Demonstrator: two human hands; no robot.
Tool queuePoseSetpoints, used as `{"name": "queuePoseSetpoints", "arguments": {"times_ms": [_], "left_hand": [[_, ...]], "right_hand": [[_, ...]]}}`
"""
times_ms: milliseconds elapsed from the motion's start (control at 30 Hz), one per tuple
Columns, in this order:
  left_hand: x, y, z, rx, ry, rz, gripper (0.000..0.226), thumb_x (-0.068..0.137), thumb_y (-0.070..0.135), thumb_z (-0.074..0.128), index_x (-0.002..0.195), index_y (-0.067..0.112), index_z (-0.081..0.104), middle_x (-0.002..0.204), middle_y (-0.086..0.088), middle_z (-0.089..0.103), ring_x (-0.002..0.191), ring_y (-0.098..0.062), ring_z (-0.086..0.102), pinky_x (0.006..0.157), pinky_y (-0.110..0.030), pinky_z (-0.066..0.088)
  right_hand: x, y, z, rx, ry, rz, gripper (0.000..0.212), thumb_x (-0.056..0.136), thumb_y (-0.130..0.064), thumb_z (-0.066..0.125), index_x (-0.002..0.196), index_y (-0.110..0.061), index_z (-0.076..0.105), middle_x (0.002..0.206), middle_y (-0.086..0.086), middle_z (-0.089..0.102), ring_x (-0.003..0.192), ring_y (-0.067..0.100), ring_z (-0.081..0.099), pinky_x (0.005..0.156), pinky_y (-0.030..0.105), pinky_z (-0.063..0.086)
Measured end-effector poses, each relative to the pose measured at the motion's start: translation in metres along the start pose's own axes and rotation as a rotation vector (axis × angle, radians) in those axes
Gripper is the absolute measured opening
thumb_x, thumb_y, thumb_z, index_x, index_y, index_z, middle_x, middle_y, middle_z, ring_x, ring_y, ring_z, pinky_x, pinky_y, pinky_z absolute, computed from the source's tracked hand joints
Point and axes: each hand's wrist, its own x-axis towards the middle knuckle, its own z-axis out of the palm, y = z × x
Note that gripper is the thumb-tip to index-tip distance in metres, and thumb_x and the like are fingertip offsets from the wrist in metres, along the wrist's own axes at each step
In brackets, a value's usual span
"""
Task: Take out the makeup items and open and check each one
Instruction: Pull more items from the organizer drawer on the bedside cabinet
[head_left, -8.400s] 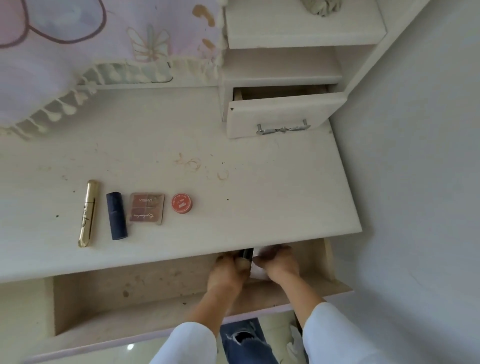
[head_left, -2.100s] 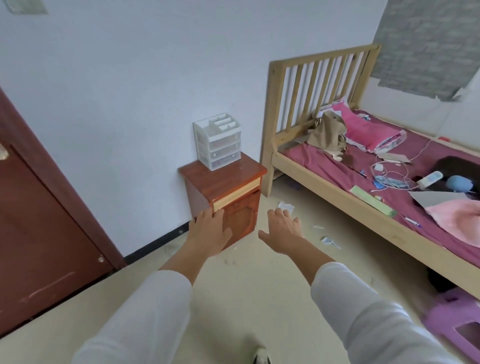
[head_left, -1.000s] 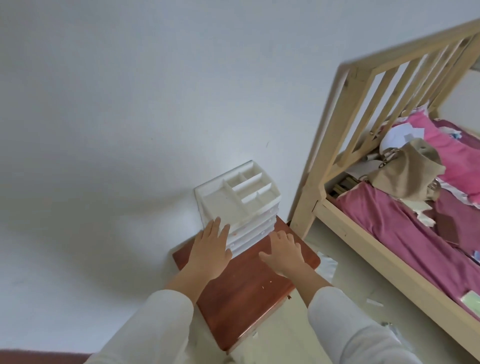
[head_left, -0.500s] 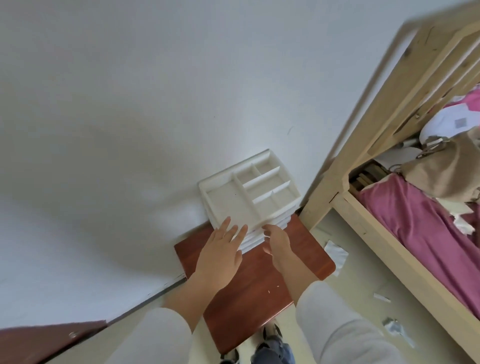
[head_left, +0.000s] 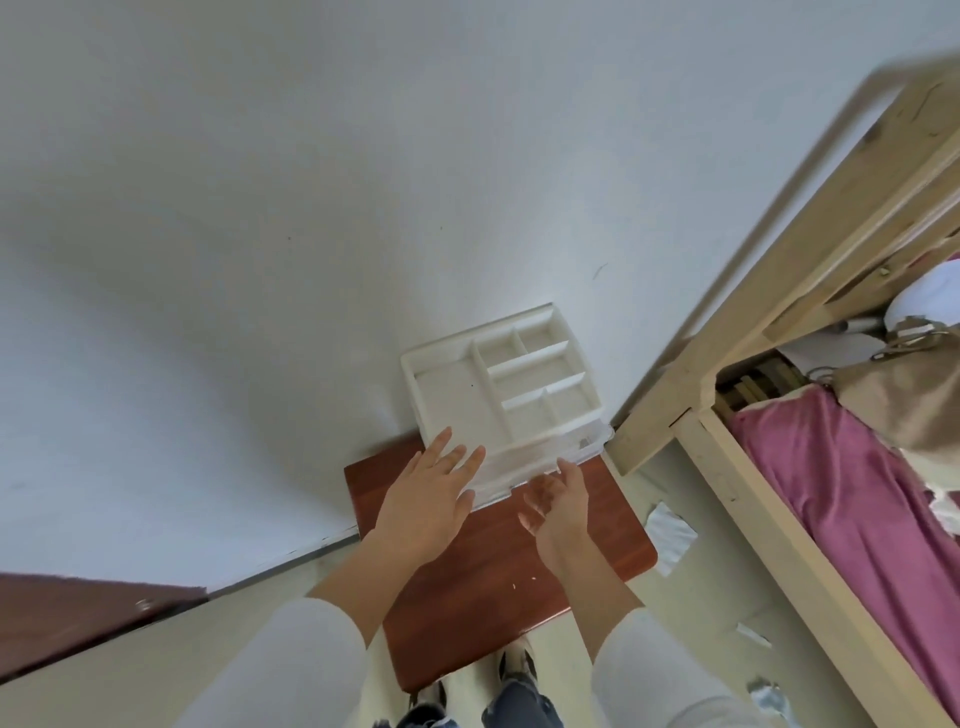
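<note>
A white plastic organiser (head_left: 452, 400) with empty divided compartments on top stands against the wall on a red-brown nightstand (head_left: 493, 597). Its clear top drawer (head_left: 550, 457) sticks out a little toward me. My right hand (head_left: 558, 504) has its fingertips hooked on that drawer's front edge. My left hand (head_left: 431, 499) lies flat, fingers spread, over the organiser's front left corner and holds nothing. What the drawer contains is too unclear to tell. No makeup item is in view.
A pale wooden bed frame (head_left: 779, 519) with a pink sheet (head_left: 841, 493) and a beige bag (head_left: 904, 400) stands close on the right. A dark red door (head_left: 62, 613) is at the lower left. Paper scraps (head_left: 667, 530) lie on the floor beside the nightstand.
I have left the dressing table and come to the nightstand. Both hands reached the organiser, and its top drawer has slid out toward me under my right hand.
</note>
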Motion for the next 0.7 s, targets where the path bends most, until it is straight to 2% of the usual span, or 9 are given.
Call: {"name": "queuePoseSetpoints", "arguments": {"times_ms": [167,233,333,467,567,633,700], "left_hand": [[0.000,0.005,-0.004,0.007,-0.023,-0.013,0.052,0.100,0.036,0.029,0.149,0.032,0.011,0.157,0.007,0.021,0.147,-0.012,-0.007,0.121,-0.035,0.015],[0.000,0.005,-0.004,0.007,-0.028,-0.018,0.053,0.099,0.034,0.030,0.149,0.031,0.013,0.157,0.006,0.023,0.147,-0.012,-0.006,0.120,-0.036,0.017],[-0.001,0.005,0.000,-0.007,-0.006,-0.025,0.054,0.098,0.030,0.033,0.149,0.030,0.015,0.156,0.005,0.024,0.147,-0.013,-0.005,0.120,-0.037,0.018],[-0.003,0.011,0.001,0.011,0.003,-0.038,0.056,0.098,0.028,0.031,0.150,0.029,0.010,0.158,0.003,0.018,0.147,-0.016,-0.007,0.121,-0.038,0.011],[-0.004,0.018,0.003,0.038,0.026,-0.077,0.061,0.096,0.024,0.035,0.151,0.025,0.008,0.160,0.000,0.010,0.147,-0.018,-0.009,0.120,-0.037,0.003],[-0.007,0.024,0.009,0.097,0.096,-0.067,0.064,0.093,0.023,0.046,0.150,0.017,0.017,0.159,-0.005,0.014,0.148,-0.023,0.001,0.118,-0.036,0.005],[-0.012,0.030,0.015,0.145,0.159,-0.014,0.066,0.078,0.023,0.069,0.138,0.009,0.044,0.146,-0.011,0.042,0.140,-0.028,0.032,0.112,-0.038,0.024]], "right_hand": [[-0.007,0.001,-0.027,-0.349,-0.032,-0.026,0.022,0.086,-0.031,0.064,0.072,-0.014,0.060,0.070,0.001,0.053,0.064,0.014,0.048,0.070,0.030,0.044],[-0.010,0.002,-0.036,-0.389,-0.005,-0.053,0.021,0.086,-0.028,0.063,0.073,-0.011,0.063,0.071,0.002,0.057,0.064,0.014,0.051,0.064,0.027,0.043],[-0.018,0.006,-0.047,-0.459,0.034,-0.068,0.022,0.088,-0.026,0.059,0.075,-0.008,0.064,0.073,0.004,0.061,0.068,0.017,0.056,0.064,0.026,0.045],[-0.027,0.009,-0.054,-0.557,0.030,-0.096,0.024,0.091,-0.030,0.057,0.086,-0.008,0.065,0.083,0.006,0.062,0.075,0.018,0.060,0.066,0.026,0.047],[-0.029,0.005,-0.055,-0.661,0.009,-0.131,0.027,0.091,-0.033,0.057,0.077,-0.011,0.061,0.079,0.006,0.060,0.073,0.017,0.059,0.066,0.025,0.047],[-0.029,0.002,-0.058,-0.719,-0.006,-0.153,0.030,0.090,-0.034,0.058,0.073,-0.010,0.060,0.076,0.006,0.059,0.070,0.017,0.058,0.068,0.027,0.047],[-0.029,-0.002,-0.062,-0.758,-0.020,-0.176,0.031,0.090,-0.035,0.057,0.073,-0.009,0.063,0.073,0.005,0.060,0.066,0.016,0.058,0.068,0.027,0.046]]}}
